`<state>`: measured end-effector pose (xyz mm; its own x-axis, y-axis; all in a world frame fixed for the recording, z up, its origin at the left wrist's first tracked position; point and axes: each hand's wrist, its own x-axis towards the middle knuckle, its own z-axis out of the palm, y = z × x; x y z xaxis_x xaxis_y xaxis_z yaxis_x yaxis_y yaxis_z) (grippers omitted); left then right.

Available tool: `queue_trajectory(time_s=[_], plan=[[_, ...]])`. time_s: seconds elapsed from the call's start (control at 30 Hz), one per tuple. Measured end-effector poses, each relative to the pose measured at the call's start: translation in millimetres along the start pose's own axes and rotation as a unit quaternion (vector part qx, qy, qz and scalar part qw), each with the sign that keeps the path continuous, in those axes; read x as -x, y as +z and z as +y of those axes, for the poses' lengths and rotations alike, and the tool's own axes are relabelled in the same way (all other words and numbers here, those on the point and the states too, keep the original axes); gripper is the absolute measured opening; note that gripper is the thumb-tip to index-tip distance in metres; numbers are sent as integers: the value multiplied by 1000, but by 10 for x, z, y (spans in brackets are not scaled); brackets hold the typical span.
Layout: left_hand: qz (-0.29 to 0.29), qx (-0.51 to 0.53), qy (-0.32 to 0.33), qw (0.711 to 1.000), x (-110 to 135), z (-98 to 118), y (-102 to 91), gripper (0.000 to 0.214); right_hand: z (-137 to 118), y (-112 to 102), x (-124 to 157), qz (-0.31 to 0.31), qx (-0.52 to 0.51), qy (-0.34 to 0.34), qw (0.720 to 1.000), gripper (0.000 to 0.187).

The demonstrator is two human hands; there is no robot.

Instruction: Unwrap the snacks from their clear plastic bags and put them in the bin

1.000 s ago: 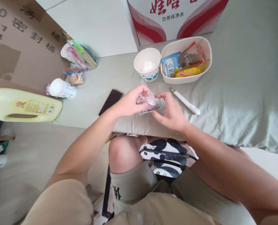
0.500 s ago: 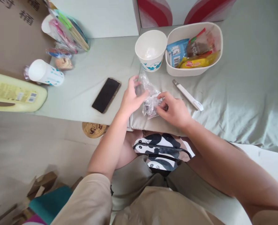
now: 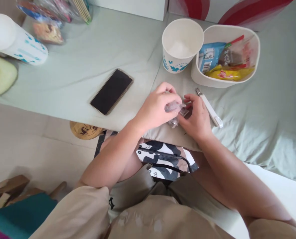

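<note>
Between my two hands is a crumpled clear plastic wrapper (image 3: 174,107), bunched up above the cloth near the table's front edge. My left hand (image 3: 161,105) curls over it from the left with the fingers closed on it. From the right, my right hand (image 3: 197,116) grips its other side between thumb and fingers. Whether anything lies inside the plastic I cannot make out. Just right of my right hand lies a white utility knife (image 3: 210,109). Behind my hands stands a white paper cup (image 3: 181,46) with blue leaf prints.
A white bin (image 3: 226,83) holding several snack packets touches the cup's right side. A black phone (image 3: 111,92) lies left of my hands. Farther left are a stack of paper cups (image 3: 18,41), a packaged snack (image 3: 48,32) and a pale yellow bottle (image 3: 3,74).
My hands have come closer together, and the plastic is squeezed into a smaller bunch. My left hand now covers more of it. The camera's view has shifted and tilted.
</note>
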<state>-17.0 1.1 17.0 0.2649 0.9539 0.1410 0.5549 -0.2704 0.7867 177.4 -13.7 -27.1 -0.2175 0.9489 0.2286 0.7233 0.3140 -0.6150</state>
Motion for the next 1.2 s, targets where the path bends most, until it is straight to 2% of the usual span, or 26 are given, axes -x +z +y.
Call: queue_trajectory(time_s=[0.13,0.27,0.37,0.5,0.67,0.77,0.87,1.0,1.2], plan=[[54,-46,-61,996,23,-160,-63,20,-31,5,-15,-19,-1,24,1000,46],[78,8,-83,994,29,-352,-200,29,-27,17,-19,-19,-7,29,999,45],[70,56,-83,992,59,-318,-290,27,-15,21,-17,-29,-17,35,999,45],[26,45,-44,998,102,-102,-280,21,-2,18,-20,-34,-17,29,999,44],[-104,-75,57,990,175,138,-24,8,-8,-7,-25,-29,-20,8,999,49],[-136,-147,85,976,202,170,97,1,-32,-41,-21,-24,-11,-1,1000,51],[-144,-160,94,972,182,120,122,15,-45,-69,-15,-22,-4,-29,999,41],[-126,-138,83,979,127,3,96,26,-21,-83,-7,-23,-5,-47,999,24],[-35,-114,19,993,104,-122,52,23,-19,-116,-2,-51,-25,-59,997,23]])
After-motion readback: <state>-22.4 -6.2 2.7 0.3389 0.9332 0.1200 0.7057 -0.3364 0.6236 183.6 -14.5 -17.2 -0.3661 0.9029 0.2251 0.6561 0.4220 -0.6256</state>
